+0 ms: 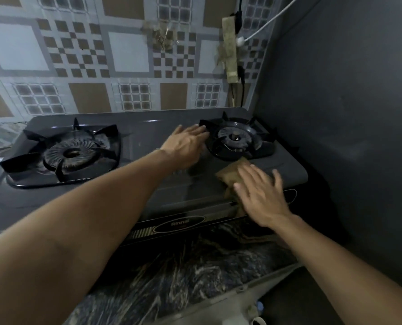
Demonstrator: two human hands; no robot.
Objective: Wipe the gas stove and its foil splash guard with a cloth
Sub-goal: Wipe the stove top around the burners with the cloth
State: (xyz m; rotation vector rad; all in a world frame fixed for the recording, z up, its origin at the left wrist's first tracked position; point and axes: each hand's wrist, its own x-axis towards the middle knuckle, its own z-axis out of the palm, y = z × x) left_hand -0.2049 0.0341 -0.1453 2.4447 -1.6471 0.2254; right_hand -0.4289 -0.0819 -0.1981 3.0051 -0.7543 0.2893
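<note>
A dark two-burner gas stove (148,146) stands on a marbled counter. A brownish cloth (230,174) lies flat on the stove top, just in front of the right burner (236,139). My right hand (261,193) presses down on the cloth with fingers spread. My left hand (185,144) reaches to the left edge of the right burner's pan support, fingers touching it. The grey foil splash guard (336,102) rises at the stove's right side. The left burner (70,153) sits untouched.
A patterned tile wall (89,66) runs behind the stove. A power strip (230,50) with plugged cables hangs on it near the guard. The dark marbled counter (183,277) extends in front of the stove, its edge dropping toward the floor at lower right.
</note>
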